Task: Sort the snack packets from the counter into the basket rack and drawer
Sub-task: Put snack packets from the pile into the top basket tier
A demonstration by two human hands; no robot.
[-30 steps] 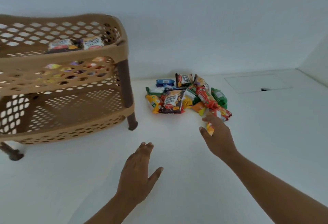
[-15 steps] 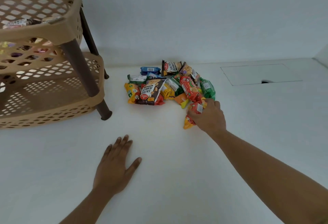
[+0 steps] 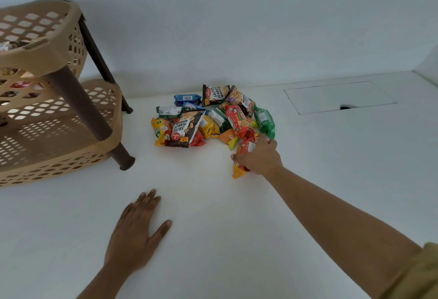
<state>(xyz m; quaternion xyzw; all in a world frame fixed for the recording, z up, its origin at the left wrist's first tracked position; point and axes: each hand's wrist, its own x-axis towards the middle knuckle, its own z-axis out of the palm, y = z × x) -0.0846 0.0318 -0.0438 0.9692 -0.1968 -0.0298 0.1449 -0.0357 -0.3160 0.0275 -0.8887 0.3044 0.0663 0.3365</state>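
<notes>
A heap of several colourful snack packets [image 3: 213, 118] lies on the white counter [image 3: 308, 180] near the back wall. My right hand [image 3: 259, 156] lies over a red and orange packet [image 3: 239, 170] at the heap's near right edge, with its fingers curled around it. Flat on the counter, nearer to me, rests my left hand [image 3: 136, 230] with fingers together and nothing in it. The tan two-tier basket rack [image 3: 59, 118] on dark legs stands at the left. Some packets show in its upper basket.
A rectangular cut-out panel [image 3: 339, 96] with a small dark notch lies flush in the counter at the back right. The white wall runs behind the heap. A rack leg [image 3: 120, 154] stands close to the heap's left side.
My right hand has reached forward onto the red and orange packet and closed around it. My left hand has settled flat on the counter. The view has shifted right, so the rack sits further left.
</notes>
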